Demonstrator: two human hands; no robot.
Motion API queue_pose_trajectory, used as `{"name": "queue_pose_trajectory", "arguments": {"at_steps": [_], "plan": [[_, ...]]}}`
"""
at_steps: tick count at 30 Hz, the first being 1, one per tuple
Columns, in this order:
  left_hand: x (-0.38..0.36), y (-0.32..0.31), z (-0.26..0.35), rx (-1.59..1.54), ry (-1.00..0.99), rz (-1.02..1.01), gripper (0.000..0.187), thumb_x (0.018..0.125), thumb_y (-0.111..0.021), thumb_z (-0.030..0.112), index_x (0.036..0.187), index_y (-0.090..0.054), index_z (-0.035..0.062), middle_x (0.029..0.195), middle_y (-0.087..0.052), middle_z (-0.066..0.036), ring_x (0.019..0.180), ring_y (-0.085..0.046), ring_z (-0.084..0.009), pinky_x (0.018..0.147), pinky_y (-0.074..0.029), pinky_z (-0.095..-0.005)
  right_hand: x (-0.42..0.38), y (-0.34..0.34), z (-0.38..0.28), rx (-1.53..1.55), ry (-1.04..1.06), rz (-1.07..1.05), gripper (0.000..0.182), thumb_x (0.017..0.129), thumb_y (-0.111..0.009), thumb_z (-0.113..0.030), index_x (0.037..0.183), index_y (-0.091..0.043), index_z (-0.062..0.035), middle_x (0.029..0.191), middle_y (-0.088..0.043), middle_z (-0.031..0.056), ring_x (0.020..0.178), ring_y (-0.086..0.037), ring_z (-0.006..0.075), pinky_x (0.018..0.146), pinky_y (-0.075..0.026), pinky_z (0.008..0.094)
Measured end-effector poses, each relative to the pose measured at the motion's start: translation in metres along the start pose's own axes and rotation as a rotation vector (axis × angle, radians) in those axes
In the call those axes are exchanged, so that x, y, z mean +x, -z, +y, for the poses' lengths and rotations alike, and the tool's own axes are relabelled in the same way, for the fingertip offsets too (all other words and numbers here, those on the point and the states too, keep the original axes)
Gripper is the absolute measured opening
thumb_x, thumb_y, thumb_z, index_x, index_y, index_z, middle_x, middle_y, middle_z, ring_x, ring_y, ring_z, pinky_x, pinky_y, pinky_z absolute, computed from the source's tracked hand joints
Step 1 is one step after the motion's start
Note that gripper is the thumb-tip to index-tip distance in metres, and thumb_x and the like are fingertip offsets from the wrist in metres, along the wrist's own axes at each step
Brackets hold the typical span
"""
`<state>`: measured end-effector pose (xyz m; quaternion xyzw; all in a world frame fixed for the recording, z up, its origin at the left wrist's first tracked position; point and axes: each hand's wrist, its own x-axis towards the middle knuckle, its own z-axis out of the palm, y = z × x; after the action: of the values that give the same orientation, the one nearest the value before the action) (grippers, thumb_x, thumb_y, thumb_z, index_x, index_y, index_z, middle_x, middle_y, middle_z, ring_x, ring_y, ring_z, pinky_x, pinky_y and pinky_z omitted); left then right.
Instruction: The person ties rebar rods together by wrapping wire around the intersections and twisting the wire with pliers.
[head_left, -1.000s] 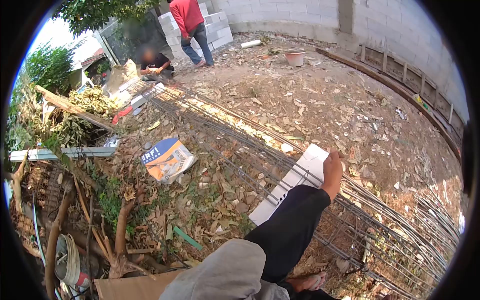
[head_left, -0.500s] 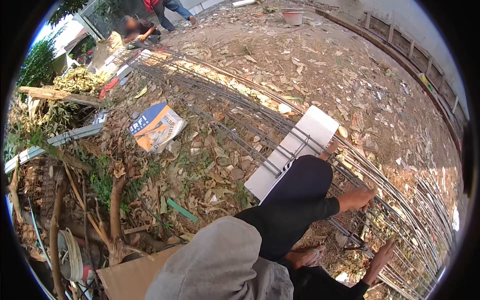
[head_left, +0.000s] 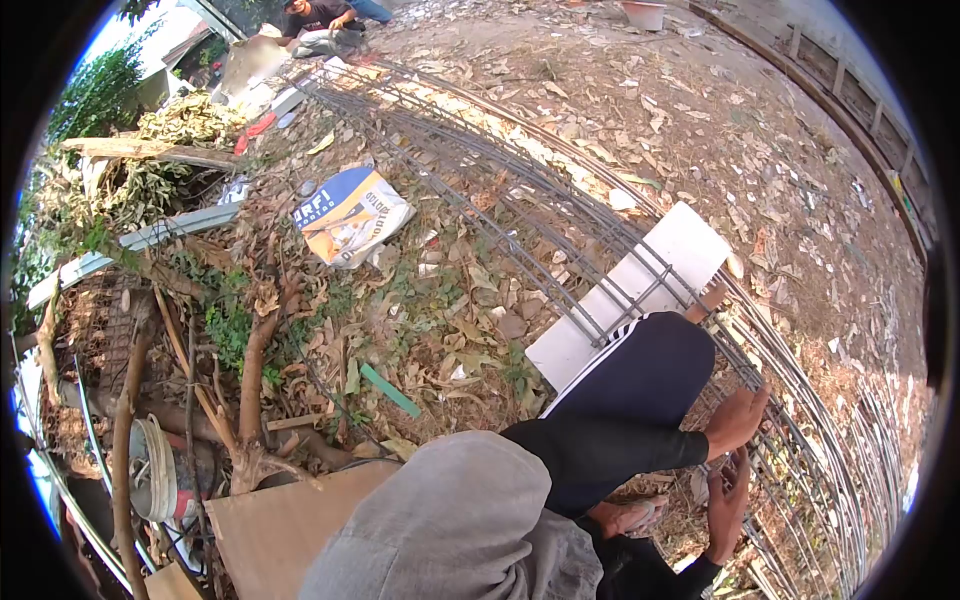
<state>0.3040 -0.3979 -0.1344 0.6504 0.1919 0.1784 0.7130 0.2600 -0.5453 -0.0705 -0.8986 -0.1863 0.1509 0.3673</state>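
Observation:
A long cage of steel reinforcing bars point(head_left: 560, 285) runs from the upper left to the lower right. My left hand point(head_left: 738, 422) is at the cage beyond my bent knee, fingers pressed together against the bars. Just below it is my right hand point(head_left: 728, 500), raised with fingers curled and fingertips close to the left hand. Whatever small thing either hand pinches is hidden. Beneath the cage, beside my knee, lies a white board point(head_left: 680, 245). Loose thin rods point(head_left: 800, 400) lie along the cage's far side.
A printed paper sack point(head_left: 352, 215) lies on leaf-strewn ground. Cut branches point(head_left: 255, 380), a wooden board point(head_left: 290, 520) and a bucket point(head_left: 155, 470) crowd the lower left. Another person point(head_left: 325, 25) crouches at the cage's far end. A wall point(head_left: 860, 60) borders the right.
My right hand has moved up and left, close beside my left hand. My left hand has shifted slightly lower on the cage. The whole view has swung a little.

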Motion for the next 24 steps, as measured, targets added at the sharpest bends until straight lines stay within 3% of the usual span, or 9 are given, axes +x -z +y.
{"name": "queue_pose_trajectory", "arguments": {"at_steps": [3,7,8,11,12,14,17,20,24], "plan": [[-0.019,-0.006,0.015,0.177,0.012,-0.054,0.069,0.110,-0.035,0.048,0.063,-0.048,-0.0020,0.051,-0.041,-0.018,0.048,-0.044,-0.0346,0.054,-0.036,-0.0509,0.006,0.027,-0.027,0.291,-0.036,0.341,0.056,0.108,-0.048,-0.031,0.159,-0.034,-0.0124,0.133,-0.061,0.0194,0.106,-0.065,0.0264,0.085,-0.054,0.0445],[-0.034,-0.019,0.015,0.144,0.058,-0.242,0.070,0.109,-0.036,0.047,0.064,-0.052,-0.0035,0.054,-0.048,-0.022,0.051,-0.051,-0.0407,0.056,-0.039,-0.0543,0.014,0.023,-0.038,-0.015,0.072,0.417,0.043,0.111,-0.041,-0.030,0.148,-0.053,-0.0105,0.125,-0.066,0.0164,0.102,-0.066,0.0221,0.085,-0.052,0.0396],[-0.034,-0.018,0.017,0.144,0.052,-0.243,0.068,0.109,-0.036,0.046,0.065,-0.053,-0.0037,0.054,-0.049,-0.022,0.051,-0.051,-0.0407,0.056,-0.039,-0.0539,0.016,0.018,-0.043,0.050,0.057,0.411,0.039,0.111,-0.038,-0.028,0.131,-0.063,-0.0047,0.117,-0.067,0.0155,0.099,-0.066,0.0218,0.085,-0.052,0.0385],[-0.031,-0.014,0.022,0.142,0.048,-0.229,0.065,0.110,-0.036,0.042,0.068,-0.056,-0.0045,0.055,-0.050,-0.022,0.051,-0.051,-0.0410,0.056,-0.040,-0.0527,0.026,0.016,-0.028,0.064,0.141,0.494,0.035,0.111,-0.038,-0.026,0.118,-0.062,-0.0015,0.105,-0.067,0.0139,0.096,-0.067,0.0226,0.085,-0.052,0.0394],[-0.031,-0.016,0.020,0.121,-0.026,-0.190,0.065,0.109,-0.038,0.042,0.068,-0.058,-0.0044,0.056,-0.055,-0.019,0.052,-0.056,-0.0356,0.057,-0.044,-0.0485,0.032,0.007,-0.053,0.209,0.255,0.652,0.034,0.113,-0.038,-0.030,0.110,-0.059,-0.0028,0.081,-0.057,0.0054,0.074,-0.057,0.0158,0.072,-0.051,0.0318],[-0.024,-0.007,0.018,0.097,0.028,-0.181,0.066,0.109,-0.038,0.044,0.070,-0.059,-0.0043,0.058,-0.059,-0.017,0.053,-0.060,-0.0299,0.057,-0.047,-0.0449,0.039,0.016,-0.053,0.322,0.144,0.555,0.030,0.112,-0.039,-0.027,0.112,-0.059,-0.0041,0.075,-0.051,0.0005,0.065,-0.049,0.0110,0.062,-0.042,0.0283],[-0.008,0.002,0.027,-0.180,0.202,-0.389,0.067,0.109,-0.035,0.051,0.106,-0.070,-0.0061,0.069,-0.071,-0.010,0.062,-0.068,-0.0180,0.061,-0.054,-0.0330,0.042,0.031,-0.049,0.127,0.200,0.494,0.024,0.110,-0.044,-0.021,0.114,-0.062,-0.0046,0.070,-0.049,-0.0001,0.061,-0.044,0.0096,0.056,-0.036,0.0286],[-0.006,0.025,0.063,-0.348,0.314,-0.461,0.072,0.107,-0.033,0.059,0.134,-0.062,-0.0010,0.075,-0.072,-0.010,0.073,-0.071,-0.0160,0.068,-0.056,-0.0284,0.043,0.038,-0.055,-0.022,0.257,0.460,0.020,0.107,-0.049,-0.014,0.116,-0.065,-0.0050,0.066,-0.046,-0.0007,0.056,-0.038,0.0082,0.051,-0.030,0.0290],[-0.004,0.024,0.069,-0.251,0.343,-0.499,0.062,0.110,-0.034,0.048,0.125,-0.065,-0.0037,0.058,-0.058,-0.005,0.050,-0.054,-0.0118,0.049,-0.040,-0.0280,0.043,0.036,-0.068,-0.063,0.229,0.456,0.018,0.105,-0.052,-0.014,0.115,-0.065,-0.0051,0.069,-0.059,0.0105,0.053,-0.046,0.0139,0.051,-0.037,0.0331]]}}
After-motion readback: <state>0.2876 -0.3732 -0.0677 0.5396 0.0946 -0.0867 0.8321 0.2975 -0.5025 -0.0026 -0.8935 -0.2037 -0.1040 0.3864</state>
